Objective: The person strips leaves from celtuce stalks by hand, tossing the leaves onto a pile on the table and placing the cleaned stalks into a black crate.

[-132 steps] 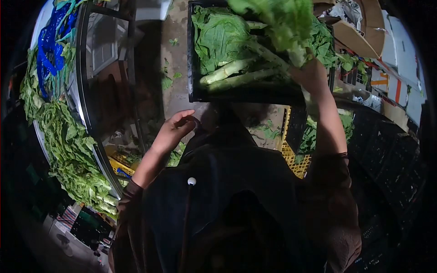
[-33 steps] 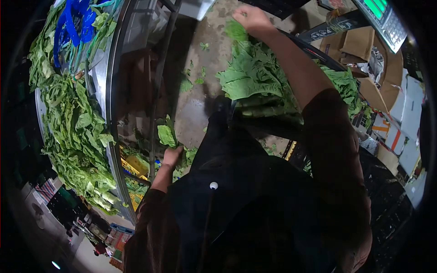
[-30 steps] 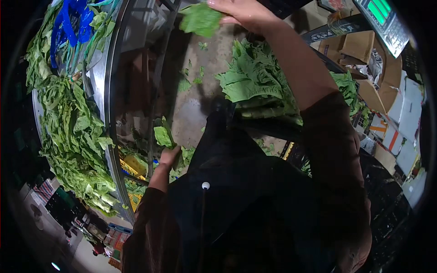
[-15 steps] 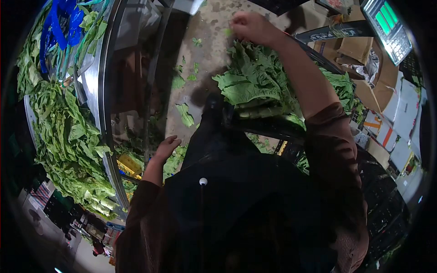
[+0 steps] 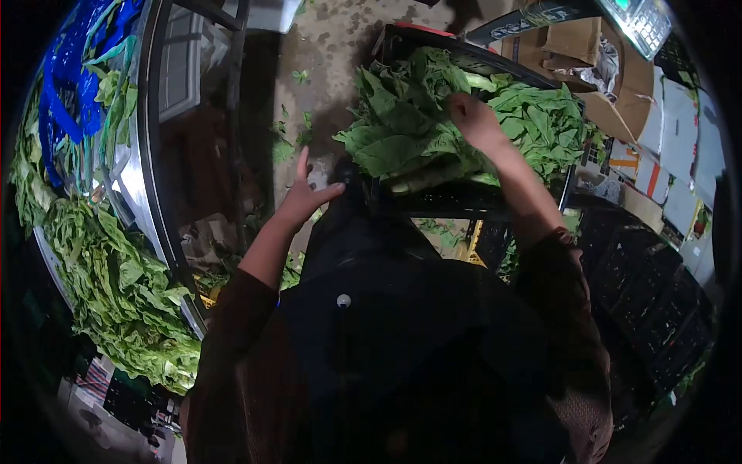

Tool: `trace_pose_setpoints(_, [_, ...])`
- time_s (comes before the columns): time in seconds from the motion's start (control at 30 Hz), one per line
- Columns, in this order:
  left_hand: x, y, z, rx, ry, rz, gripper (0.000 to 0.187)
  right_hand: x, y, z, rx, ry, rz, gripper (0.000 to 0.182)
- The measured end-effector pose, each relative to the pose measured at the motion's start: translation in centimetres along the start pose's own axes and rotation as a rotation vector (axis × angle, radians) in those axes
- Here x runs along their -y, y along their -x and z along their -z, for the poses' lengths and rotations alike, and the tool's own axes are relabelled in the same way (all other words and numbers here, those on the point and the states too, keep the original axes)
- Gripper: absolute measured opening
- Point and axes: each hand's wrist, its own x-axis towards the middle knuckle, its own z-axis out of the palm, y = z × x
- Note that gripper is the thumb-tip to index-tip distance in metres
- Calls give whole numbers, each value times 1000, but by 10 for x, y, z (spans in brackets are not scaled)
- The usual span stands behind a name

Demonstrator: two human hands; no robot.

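A heap of leafy greens with thick pale stalks fills the near left part of a black crate, with its leaves hanging over the side. My right hand is over these leaves, fingers curled closed; whatever is in them, if anything, is hidden. To the left of the crate, my left hand is in the air above the floor, empty, with thumb and fingers spread. More greens lie in the crate's right side, beyond my right hand.
On the left, a metal table bears piled greens and blue straps. Loose leaves lie on the floor. A scale display, cardboard box and black crates stand to the right.
My right hand has come back from beyond the crate to a spot over the greens. My left hand has risen forward and its fingers have spread. The view has shifted.
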Motion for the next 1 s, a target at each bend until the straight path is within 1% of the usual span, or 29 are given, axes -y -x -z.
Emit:
trace_pose_setpoints(0.03, [-16, -7, -10, 9, -7, 1, 118, -9, 11, -11, -105, -131, -26, 30])
trace_pose_setpoints(0.07, [-36, -11, -20, 12, -14, -144, 117, -19, 22, -21, -211, -266, -58, 31])
trace_pose_setpoints(0.1, [-47, -18, -27, 22, -21, -292, 117, -34, 30, -26, -155, -295, -142, 37])
trace_pose_setpoints(0.13, [-52, -30, -31, 43, -30, -298, 117, -46, 40, -30, -170, -296, -160, 37])
trace_pose_setpoints(0.2, [-59, -53, -49, -82, -198, -493, 124, -76, 63, -42, -96, -59, -268, 51])
trace_pose_setpoints(0.23, [-70, -55, -56, -106, -272, -547, 123, -108, 71, -63, 14, 51, -296, 59])
trace_pose_setpoints(0.27, [-71, -62, -64, -79, -273, -552, 123, -106, 84, -61, 8, 52, -322, 59])
trace_pose_setpoints(0.33, [-72, -74, -80, -143, -394, -579, 119, -95, 101, -65, -20, 272, -294, 69])
trace_pose_setpoints(0.37, [-77, -73, -87, -135, -371, -669, 110, -105, 101, -74, -107, 325, -258, 65])
trace_pose_setpoints(0.4, [-77, -74, -93, -123, -372, -677, 110, -118, 96, -80, -113, 325, -270, 65])
trace_pose_setpoints(0.47, [-77, -72, -104, -247, -509, -713, 99, -126, 87, -85, -160, 280, -198, 42])
trace_pose_setpoints(0.5, [-79, -67, -107, -279, -525, -692, 91, -125, 84, -83, -154, 292, -171, 33])
trace_pose_setpoints(0.53, [-82, -64, -111, -277, -530, -694, 91, -131, 84, -84, -156, 287, -173, 33])
trace_pose_setpoints(0.6, [-88, -63, -115, -325, -541, -608, 87, -145, 80, -83, -218, 349, -74, 34])
trace_pose_setpoints(0.63, [-88, -67, -118, -354, -575, -620, 83, -147, 83, -79, -300, 336, -18, 41])
trace_pose_setpoints(0.7, [-96, -76, -124, -429, -603, -666, 81, -134, 86, -55, -301, 299, -61, 42])
trace_pose_setpoints(0.73, [-113, -68, -132, -430, -528, -665, 77, -126, 87, -42, -296, 265, -102, 45])
trace_pose_setpoints(0.8, [-120, -90, -126, -370, -316, -698, 74, -119, 77, -22, -270, 255, -151, 47])
trace_pose_setpoints(0.83, [-129, -91, -125, -375, -271, -685, 69, -119, 75, -16, -319, 233, -107, 48])
trace_pose_setpoints(0.87, [-143, -83, -133, -347, -119, -636, 68, -118, 71, -10, -366, 210, -63, 49])
trace_pose_setpoints(0.9, [-156, -75, -140, -317, 30, -581, 66, -117, 65, -2, -369, 200, -70, 49])
trace_pose_setpoints(0.93, [-161, -76, -140, -336, 19, -515, 64, -117, 54, 7, -302, 230, -62, 49])
trace_pose_setpoints(0.97, [-159, -84, -135, -331, 6, -519, 64, -120, 44, 12, -238, 260, -52, 50])
trace_pose_setpoints(1.0, [-152, -97, -128, -318, 26, -478, 65, -125, 36, 11, -246, 252, -57, 50])
